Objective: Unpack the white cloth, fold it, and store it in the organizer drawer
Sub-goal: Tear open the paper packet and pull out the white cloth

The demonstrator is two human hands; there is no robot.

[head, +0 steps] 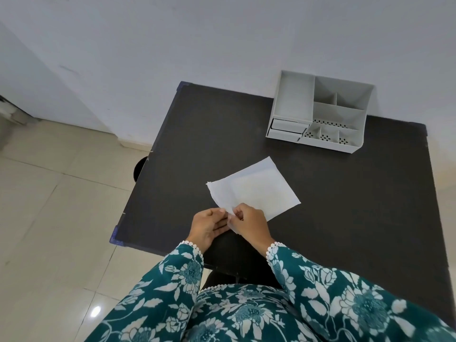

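A flat white packet holding the white cloth (256, 188) lies on the black table (202, 134), turned like a diamond. Its near corner is pinched between my left hand (209, 225) and my right hand (249, 223), whose fingertips meet at the packet's edge. The rest of the packet rests flat on the table. The white organizer (318, 114) stands at the table's far right against the wall. Its small drawer (288, 127) sits at the lower left of the organizer and looks shut.
The organizer has several open compartments, some with perforated floors. A white wall runs behind the table. Beige floor tiles (49, 218) lie to the left, and a dark round object (139, 169) shows under the table's left edge. My floral sleeves fill the foreground.
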